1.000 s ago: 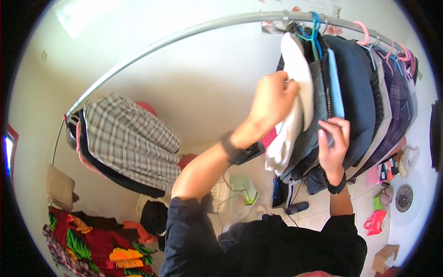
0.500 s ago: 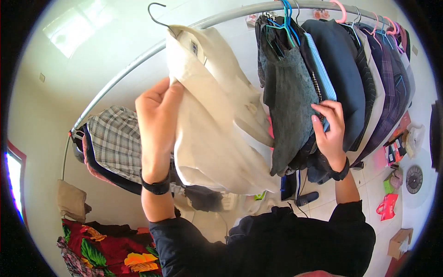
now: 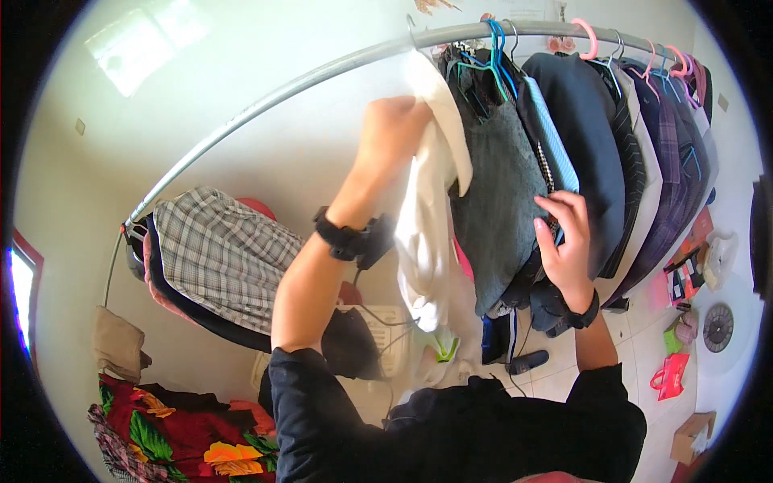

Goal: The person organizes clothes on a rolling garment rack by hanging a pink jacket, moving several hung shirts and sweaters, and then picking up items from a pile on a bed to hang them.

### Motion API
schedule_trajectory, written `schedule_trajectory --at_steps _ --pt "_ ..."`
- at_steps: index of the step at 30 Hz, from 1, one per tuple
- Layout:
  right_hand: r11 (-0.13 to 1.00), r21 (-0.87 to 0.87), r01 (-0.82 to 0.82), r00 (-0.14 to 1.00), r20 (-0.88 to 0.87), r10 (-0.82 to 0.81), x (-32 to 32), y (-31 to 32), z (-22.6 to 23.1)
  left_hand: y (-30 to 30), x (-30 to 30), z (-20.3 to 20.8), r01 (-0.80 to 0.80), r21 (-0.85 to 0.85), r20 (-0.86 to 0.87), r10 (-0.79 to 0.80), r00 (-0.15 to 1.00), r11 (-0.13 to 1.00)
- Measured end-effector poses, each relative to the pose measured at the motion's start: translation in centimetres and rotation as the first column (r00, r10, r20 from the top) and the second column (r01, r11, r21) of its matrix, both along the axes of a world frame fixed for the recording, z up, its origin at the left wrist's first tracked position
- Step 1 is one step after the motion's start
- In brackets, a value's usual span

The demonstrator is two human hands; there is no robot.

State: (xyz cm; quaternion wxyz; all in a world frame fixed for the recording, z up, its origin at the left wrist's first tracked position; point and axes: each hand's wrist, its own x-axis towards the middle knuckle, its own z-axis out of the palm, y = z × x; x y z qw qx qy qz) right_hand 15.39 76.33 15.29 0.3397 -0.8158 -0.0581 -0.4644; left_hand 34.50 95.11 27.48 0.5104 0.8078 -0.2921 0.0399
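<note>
My left hand (image 3: 393,133), slightly blurred, is closed on the upper edge of a cream shirt (image 3: 431,233). The shirt hangs narrow and edge-on, its hanger's metal hook (image 3: 411,30) up at the rail (image 3: 322,72); whether the hook bears on the rail I cannot tell. Just right of the shirt is a dark grey top (image 3: 495,185) on a teal hanger (image 3: 493,68). My right hand (image 3: 568,249) is open, fingers bent and spread, against the lower part of the hanging clothes near a light blue garment (image 3: 553,129).
A navy jacket (image 3: 580,145) and several other garments crowd the rail's right part. A plaid shirt (image 3: 225,258) hangs at its left end. Below left lies a red floral cloth (image 3: 173,431). A slipper (image 3: 528,361) and a cable are on the tiled floor.
My left hand has carried the cream shirt rightward, up against the grey top, and the shirt has turned edge-on. Its hook has moved over to the rail. My right hand has shifted slightly down.
</note>
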Motion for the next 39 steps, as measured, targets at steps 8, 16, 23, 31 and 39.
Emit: schedule_trajectory --at_steps 8,16,23,31,39 --pt "0.997 -0.001 0.081 0.995 -0.055 -0.081 -1.6 -0.9 -1.7 -3.4 -1.2 -3.0 0.038 -0.026 -0.005 -0.038 0.999 0.999" --pt "0.973 -0.049 0.226 0.974 0.021 -0.225 -2.1 1.6 -4.7 -1.5 -2.1 -5.9 0.269 -0.098 -0.138 -0.281 0.950 0.958" --pt "0.947 0.127 -0.295 0.955 0.023 0.295 -4.9 5.4 -8.9 9.8 -6.9 -8.6 0.294 -0.207 -0.073 -0.314 0.947 0.933" --pt "0.693 0.122 -0.711 0.614 -0.374 0.695 -2.9 16.4 -10.0 29.9 -9.9 -13.4 -0.414 -0.195 -0.323 0.340 0.883 0.889" --pt "0.590 0.047 -0.806 0.486 -0.514 0.706 -0.2 30.9 -9.3 52.5 -6.8 -12.8 -0.720 -0.364 0.213 0.805 0.553 0.591"
